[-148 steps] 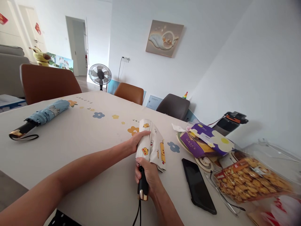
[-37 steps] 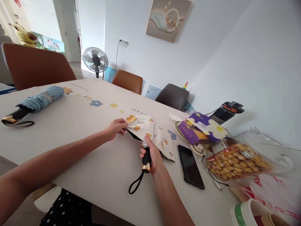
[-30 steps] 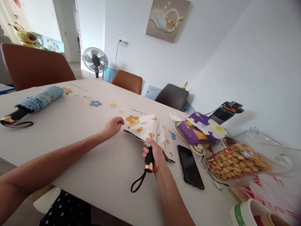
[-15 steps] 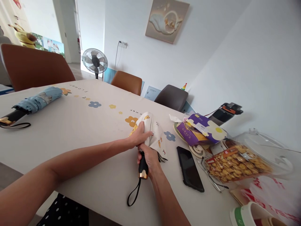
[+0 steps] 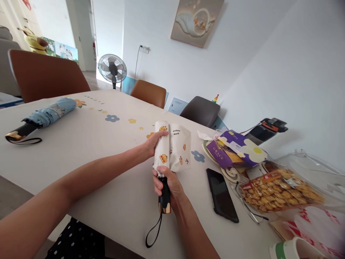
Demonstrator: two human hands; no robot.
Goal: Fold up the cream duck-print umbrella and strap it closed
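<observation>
A white folding umbrella (image 5: 162, 154) with yellow duck prints stands in front of me, its canopy mostly gathered around the shaft. One loose panel with small prints and lettering spreads out on its right side. My left hand (image 5: 157, 141) grips the canopy from the left, thumb across its front and the other fingers hidden behind it. Lower down, my right hand (image 5: 169, 182) is closed around the base of the canopy and the top of the black handle. Below the handle's gold-coloured end hangs a black wrist loop. Farther left on the table lies a blue folded umbrella (image 5: 51, 116).
On the white table (image 5: 107, 194), a black phone (image 5: 222, 195) lies right of my right hand. Beyond it are glasses (image 5: 250, 207), a purple box (image 5: 237, 147), a pack of cookies (image 5: 280, 190) and a green-and-white cup (image 5: 283, 249). Chairs stand along the far side.
My left hand has shifted up and slightly left along the canopy, whose gathered part now looks smoother and more upright. The loose panel now lies flatter on the right. My right hand keeps its grip.
</observation>
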